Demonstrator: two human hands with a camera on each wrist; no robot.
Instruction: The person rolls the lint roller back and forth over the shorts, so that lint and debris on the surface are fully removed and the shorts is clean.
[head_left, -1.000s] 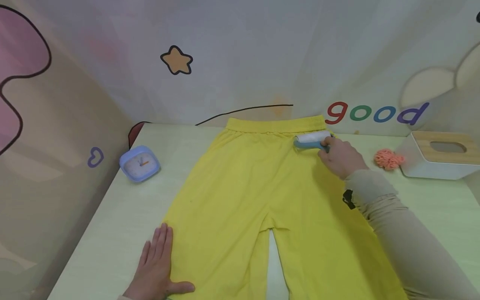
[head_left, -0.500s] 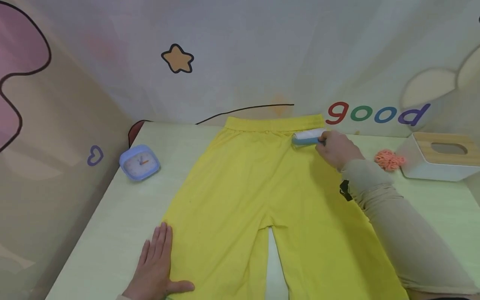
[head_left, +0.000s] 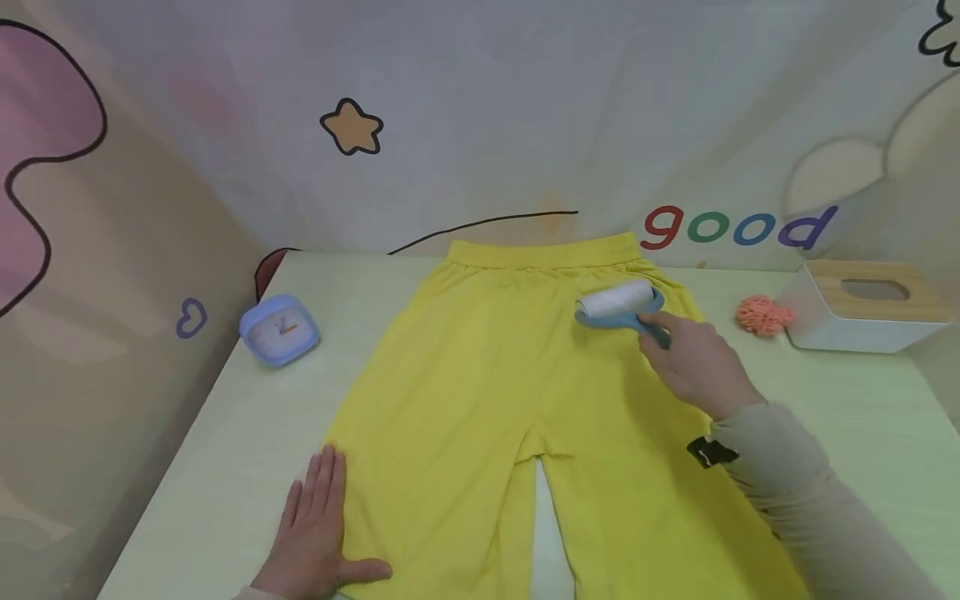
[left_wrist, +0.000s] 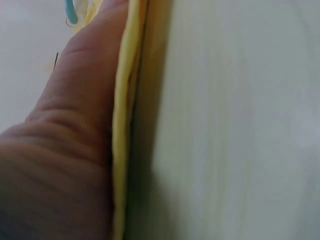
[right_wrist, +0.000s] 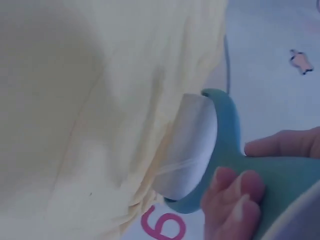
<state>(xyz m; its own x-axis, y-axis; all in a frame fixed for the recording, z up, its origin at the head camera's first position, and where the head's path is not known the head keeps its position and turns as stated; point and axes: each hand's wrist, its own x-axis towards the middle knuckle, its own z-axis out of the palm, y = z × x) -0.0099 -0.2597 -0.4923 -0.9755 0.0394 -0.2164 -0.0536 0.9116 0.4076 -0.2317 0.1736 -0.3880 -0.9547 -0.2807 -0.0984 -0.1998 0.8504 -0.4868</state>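
Observation:
Yellow trousers (head_left: 450, 367) lie spread on the table, waistband at the far edge and legs toward me. My right hand (head_left: 697, 362) grips the blue handle of a lint roller (head_left: 618, 302) over the upper right part of the trousers, below the waistband. In the right wrist view the white roll of the lint roller (right_wrist: 187, 147) is close to the fabric; whether it touches I cannot tell. My left hand (head_left: 311, 529) rests flat at the left edge of the trousers, fingers straight and thumb spread onto the cloth. The left wrist view shows the hand (left_wrist: 75, 110) against the yellow edge.
A blue alarm clock (head_left: 281, 330) stands at the table's left side. On the right are a coral pompom-like bundle (head_left: 763, 316) and a white tissue box (head_left: 855, 329) with a wooden lid. A printed backdrop (head_left: 480, 125) rises behind the table's far edge.
My right hand has drawn the lint roller back from just under the waistband, toward me, and the roll now shows more. My left hand has stayed in place.

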